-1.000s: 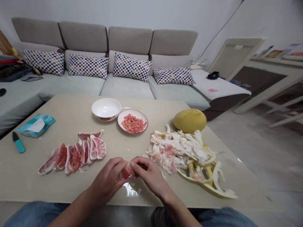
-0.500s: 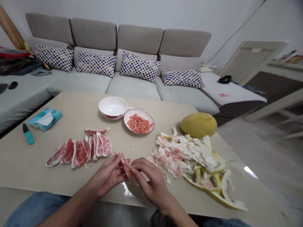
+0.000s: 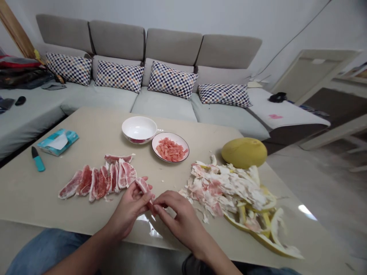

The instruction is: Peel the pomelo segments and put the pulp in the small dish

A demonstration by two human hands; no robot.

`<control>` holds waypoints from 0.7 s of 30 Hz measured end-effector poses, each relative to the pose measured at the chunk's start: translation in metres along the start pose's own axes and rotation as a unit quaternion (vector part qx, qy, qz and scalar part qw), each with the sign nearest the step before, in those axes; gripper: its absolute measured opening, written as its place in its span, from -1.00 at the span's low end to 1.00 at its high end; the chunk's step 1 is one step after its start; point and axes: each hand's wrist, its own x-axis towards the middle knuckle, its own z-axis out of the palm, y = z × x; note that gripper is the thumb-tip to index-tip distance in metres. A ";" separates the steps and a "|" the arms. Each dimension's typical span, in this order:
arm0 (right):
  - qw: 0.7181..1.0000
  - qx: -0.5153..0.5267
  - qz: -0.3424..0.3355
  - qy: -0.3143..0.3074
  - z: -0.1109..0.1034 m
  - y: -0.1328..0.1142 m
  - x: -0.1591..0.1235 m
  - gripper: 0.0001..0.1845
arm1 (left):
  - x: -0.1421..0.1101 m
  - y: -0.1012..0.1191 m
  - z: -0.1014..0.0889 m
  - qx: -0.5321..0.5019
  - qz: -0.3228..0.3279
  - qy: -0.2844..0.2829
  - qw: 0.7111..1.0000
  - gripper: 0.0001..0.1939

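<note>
A pink pomelo segment [image 3: 142, 186] with pale membrane lies across the fingers of my left hand [image 3: 130, 208], which grips it near the table's front edge. At its lower end, the thumb and fingers of my right hand [image 3: 179, 215] pinch the same segment; their tips partly hide it. Just left of my hands, several unpeeled pomelo segments [image 3: 102, 182] stand in a row. Beyond them a plate [image 3: 155, 149] with a dark rim bears loose pink pulp [image 3: 172, 149]. To the right of my right hand lies a heap of white and pink membrane scraps [image 3: 223, 187].
A white bowl [image 3: 139, 130] touches or nearly touches the plate. Behind the scraps sits a whole yellow pomelo [image 3: 243, 152], with thick rind pieces [image 3: 266, 238] in front. A turquoise-handled knife [image 3: 38, 160] and a tissue pack [image 3: 59, 142] lie at left. A grey sofa [image 3: 163, 105] stands behind the table.
My left hand has turned, raising the segment's upper end towards the upper left. My right hand stays pinched at its lower end. The view has shifted slightly.
</note>
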 end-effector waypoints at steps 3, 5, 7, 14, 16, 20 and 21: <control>1.000 -0.012 -0.001 -0.022 -0.001 0.001 0.000 -0.86 | -0.001 0.002 0.002 0.018 -0.001 0.002 1.000 -0.30; 0.999 -0.029 0.005 -0.031 -0.001 0.001 0.001 -0.85 | -0.002 0.002 0.003 0.028 0.000 -0.002 1.000 -0.28; 0.999 -0.042 0.017 -0.021 0.001 0.003 0.001 -0.84 | -0.002 0.001 0.003 0.035 -0.003 -0.013 0.999 -0.27; 0.985 0.070 0.155 0.022 0.012 0.006 0.000 -0.84 | -0.001 0.000 0.001 0.037 -0.022 -0.043 0.998 -0.30; 0.974 0.126 0.188 0.011 0.014 0.006 0.000 -0.82 | 0.000 -0.001 0.000 0.038 -0.022 -0.049 0.998 -0.32; 0.952 0.210 0.222 0.007 0.013 0.012 0.001 -0.79 | 0.001 -0.001 0.000 0.043 -0.022 -0.050 0.998 -0.35; 0.950 0.215 0.228 0.012 0.012 0.014 0.001 -0.79 | 0.001 -0.001 0.001 0.044 -0.022 -0.048 0.998 -0.35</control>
